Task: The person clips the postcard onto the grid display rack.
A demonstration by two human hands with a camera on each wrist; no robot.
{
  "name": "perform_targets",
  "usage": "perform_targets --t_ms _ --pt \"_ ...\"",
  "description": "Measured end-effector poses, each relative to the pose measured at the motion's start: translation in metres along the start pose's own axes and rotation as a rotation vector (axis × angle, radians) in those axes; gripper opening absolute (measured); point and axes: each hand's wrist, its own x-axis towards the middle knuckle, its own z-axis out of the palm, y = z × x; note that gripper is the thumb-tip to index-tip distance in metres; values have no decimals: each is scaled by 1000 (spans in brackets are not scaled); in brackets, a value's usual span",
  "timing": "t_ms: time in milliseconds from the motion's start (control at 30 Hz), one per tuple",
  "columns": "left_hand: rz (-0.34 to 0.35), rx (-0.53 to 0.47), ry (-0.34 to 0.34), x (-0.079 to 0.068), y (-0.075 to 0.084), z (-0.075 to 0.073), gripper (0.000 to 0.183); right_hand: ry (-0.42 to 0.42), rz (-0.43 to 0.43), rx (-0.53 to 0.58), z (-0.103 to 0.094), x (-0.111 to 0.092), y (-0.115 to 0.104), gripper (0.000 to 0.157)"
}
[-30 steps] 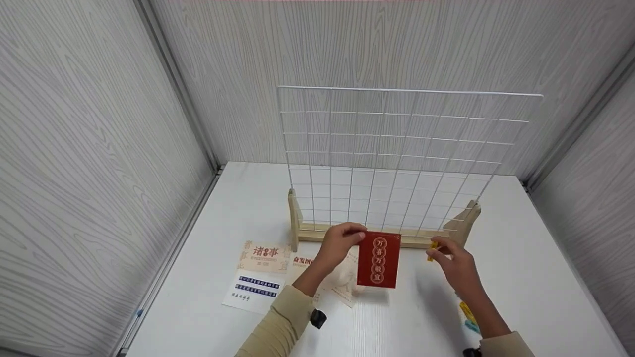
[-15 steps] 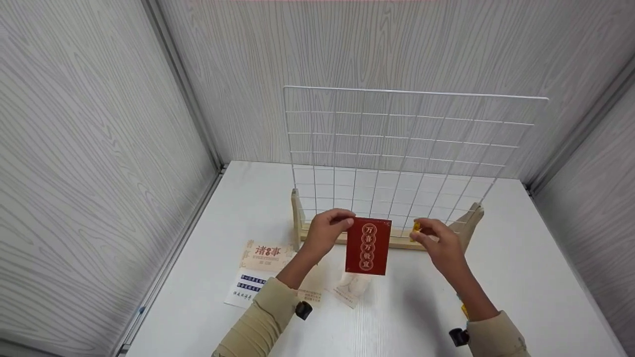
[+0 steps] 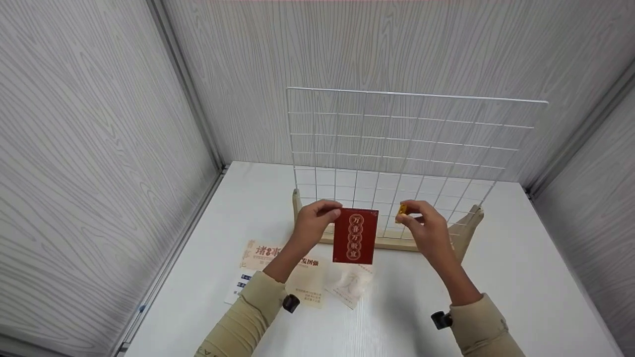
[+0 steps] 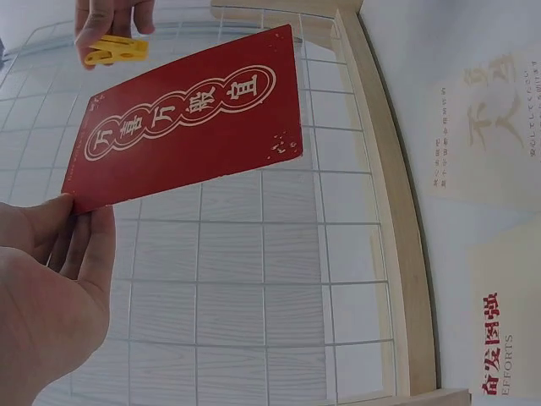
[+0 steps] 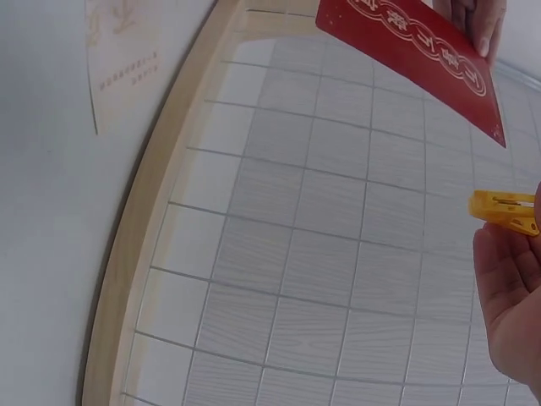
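Observation:
My left hand (image 3: pixel 311 225) pinches a red card (image 3: pixel 355 236) by its upper left corner, thumb in front. Gold characters in linked rings run down the card. It hangs upright before the lower part of a white wire grid (image 3: pixel 416 131). To the right of the card, my right hand (image 3: pixel 425 227) pinches a yellow clothespin (image 3: pixel 402 212) between thumb and fingers. A gap separates clothespin and card in the right wrist view, where the clothespin (image 5: pixel 503 207) shows its spring side. In the left wrist view the left thumb and fingers grip the card's edge (image 4: pixel 190 118).
The grid stands in a wooden base (image 3: pixel 397 243) with a foot (image 3: pixel 466 230) at each end. On the white table, a cream card (image 3: pixel 310 285), a pale card (image 3: pixel 351 285) and further printed cards (image 3: pixel 255 253) lie left of centre. Wood-grain panels (image 3: pixel 114 124) enclose the table.
Both hands have moved up and left toward the grid, bringing the red card and the yellow clothespin along. The clothespin has come a little closer to the card.

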Motion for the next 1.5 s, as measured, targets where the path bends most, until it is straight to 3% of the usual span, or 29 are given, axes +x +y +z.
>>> perform_targets --t_ms 267,667,1033,1500 --pt "5 15 32 5 7 -15 23 38 -31 21 4 16 -17 26" --pt "71 39 76 23 26 -35 21 54 -80 70 12 45 -36 24" --pt "94 48 123 38 42 -49 23 31 -137 95 19 64 -52 37" --pt "139 88 176 59 63 -61 23 51 -188 24 26 91 -74 29"
